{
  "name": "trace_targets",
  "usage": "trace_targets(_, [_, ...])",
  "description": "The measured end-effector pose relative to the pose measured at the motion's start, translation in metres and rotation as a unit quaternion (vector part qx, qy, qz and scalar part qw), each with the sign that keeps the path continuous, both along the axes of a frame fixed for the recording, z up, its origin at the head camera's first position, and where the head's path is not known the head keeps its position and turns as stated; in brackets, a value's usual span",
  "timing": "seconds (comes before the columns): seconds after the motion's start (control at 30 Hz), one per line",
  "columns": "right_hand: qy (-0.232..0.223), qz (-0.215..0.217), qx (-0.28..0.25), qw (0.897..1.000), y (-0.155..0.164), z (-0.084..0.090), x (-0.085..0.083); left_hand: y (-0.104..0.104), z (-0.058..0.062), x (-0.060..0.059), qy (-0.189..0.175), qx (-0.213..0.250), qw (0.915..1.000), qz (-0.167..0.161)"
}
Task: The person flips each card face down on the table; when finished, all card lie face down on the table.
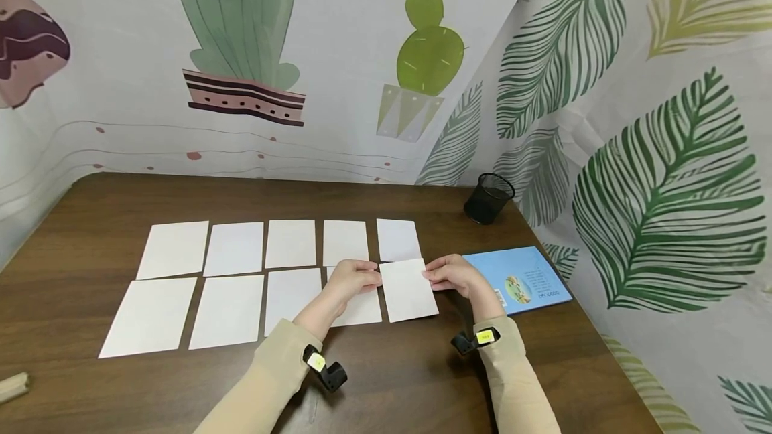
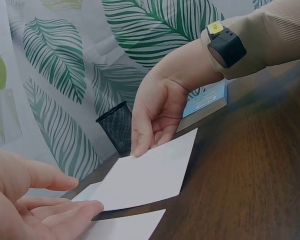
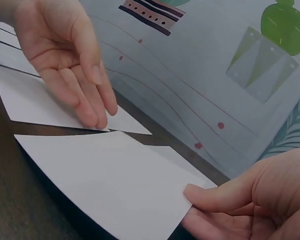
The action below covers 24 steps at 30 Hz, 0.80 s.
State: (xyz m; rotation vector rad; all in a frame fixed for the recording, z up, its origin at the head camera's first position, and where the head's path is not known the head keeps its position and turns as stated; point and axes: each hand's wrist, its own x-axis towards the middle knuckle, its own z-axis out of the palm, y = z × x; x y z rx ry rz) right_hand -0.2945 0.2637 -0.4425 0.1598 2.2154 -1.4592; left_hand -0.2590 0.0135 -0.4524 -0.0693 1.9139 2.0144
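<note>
My right hand [image 1: 457, 274] pinches a blank white card [image 1: 410, 292] by its right edge, thumb on top and fingers beneath. In the right wrist view the card is slightly bowed and its near edge stands off the dark wood. My left hand [image 1: 345, 281] is at the card's left edge, fingers fairly straight and thumb apart from them. Beneath that hand lies another white card [image 1: 362, 310], partly covered by it. Behind the held card, a back-row card [image 1: 398, 240] is overlapped at its lower edge.
Several more white cards [image 1: 232, 310] lie in two rows to the left on the brown table [image 1: 386, 380]. A blue book [image 1: 525, 276] lies right of my right hand. Behind it stands a black mesh pen cup [image 1: 487, 199]. A pale stick-like object [image 1: 13, 387] shows at the left edge.
</note>
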Motion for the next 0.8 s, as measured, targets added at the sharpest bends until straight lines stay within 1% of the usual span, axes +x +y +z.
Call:
trace_targets(0.23, [-0.003,-0.003,0.015,1.000,0.0018,-0.0036,-0.0011,0.0021,0.0045,0.0043,0.006,-0.002,0.9997,-0.025])
trace_targets(0.33, [-0.004,-0.005,0.019,1.000,0.0012,-0.0037,-0.0007,0.0029,0.0050,0.0060,0.005,-0.002,0.9995,-0.032])
trace_targets(0.63, [0.004,-0.006,0.039,0.999,0.0021,-0.0054,-0.0005,0.0039,0.0024,0.0050,-0.001,-0.004,0.9994,-0.033])
trace_targets(0.8, [0.002,-0.003,0.037,0.999,0.0040,-0.0070,-0.0016,0.0033,0.0019,0.0058,0.000,-0.004,0.9994,-0.033])
